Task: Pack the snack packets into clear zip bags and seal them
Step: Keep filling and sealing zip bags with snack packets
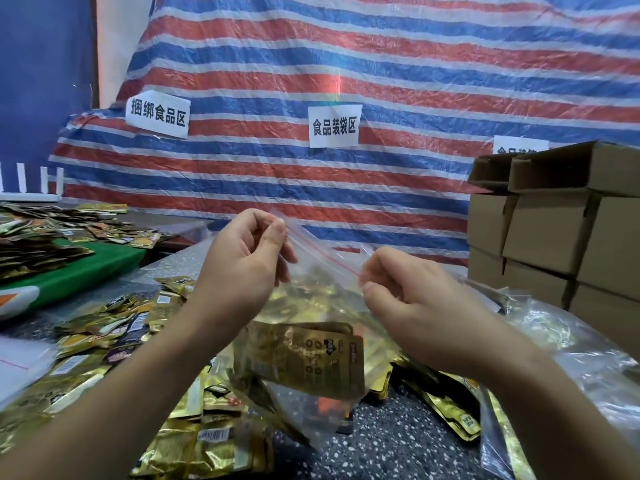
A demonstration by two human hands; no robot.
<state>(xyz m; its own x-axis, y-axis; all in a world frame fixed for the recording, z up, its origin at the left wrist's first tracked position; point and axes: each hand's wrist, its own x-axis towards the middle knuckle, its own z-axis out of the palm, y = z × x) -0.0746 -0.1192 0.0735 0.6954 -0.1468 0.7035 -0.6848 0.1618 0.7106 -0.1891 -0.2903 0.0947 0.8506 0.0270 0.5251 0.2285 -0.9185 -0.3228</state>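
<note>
Speckled grey tabletop (391, 441) fills the near ground, bare at 6 o'clock and littered elsewhere with gold snack packets (194, 441) heaped from 7 to 9 o'clock, with a few more (453, 407) at 5 o'clock. Just above the middle, a clear zip bag (311, 344) is held up off the surface, already holding several gold packets (304, 358) that sag toward its lower end. Its mouth, marked by a thin red line (322, 252), runs slanted from upper left to lower right between the two hands. At the 11 o'clock end, the left hand (242, 261) pinches the bag's top corner between thumb and forefinger, the other fingers curled. At the 2 o'clock end, the right hand (408, 292) pinches the zip strip the same way, thumb pressed against curled fingers. Whether the strip between them is pressed closed cannot be told. At 3 o'clock, crumpled clear plastic (568, 344) lies on the table beside the right forearm. Farther off at 9 o'clock, a green cloth (83, 271) carries another spread of packets (52, 233), and a white rack (31, 188) stands behind it. At 3 o'clock, farther back, brown cardboard boxes (554, 230) are stacked in rows. Farthest of all, a red, white and blue striped tarp (346, 64) hangs across the back, with white paper signs (334, 126) bearing Chinese characters stuck to it.
</note>
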